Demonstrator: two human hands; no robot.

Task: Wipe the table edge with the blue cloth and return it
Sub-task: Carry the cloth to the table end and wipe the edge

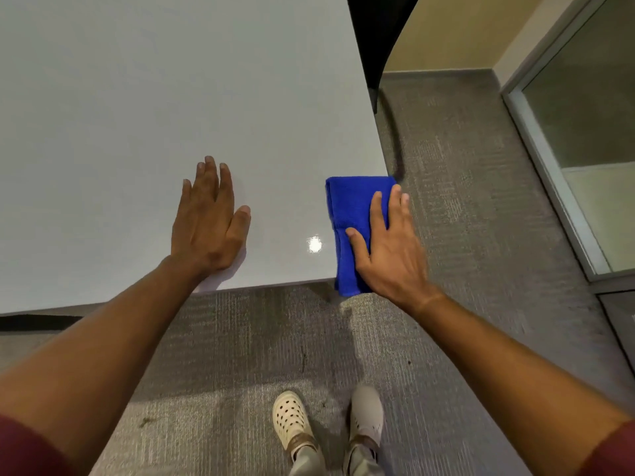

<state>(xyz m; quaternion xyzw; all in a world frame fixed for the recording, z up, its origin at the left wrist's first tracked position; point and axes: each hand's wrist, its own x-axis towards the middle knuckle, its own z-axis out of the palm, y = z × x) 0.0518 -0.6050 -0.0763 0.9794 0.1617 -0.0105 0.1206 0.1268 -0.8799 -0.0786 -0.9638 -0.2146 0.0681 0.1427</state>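
Note:
A folded blue cloth (354,214) lies on the near right corner of the pale grey table (137,115), overhanging the front edge a little. My right hand (388,249) presses flat on top of the cloth, fingers spread, with its outer fingers reaching past the table's right edge. My left hand (209,218) rests flat and empty on the tabletop to the left, near the front edge, fingers slightly apart.
A dark chair (374,36) stands at the table's far right side. Grey carpet (481,201) runs to the right and in front. A glass partition with a metal frame (556,187) lines the right. My two feet in light shoes (326,424) stand below.

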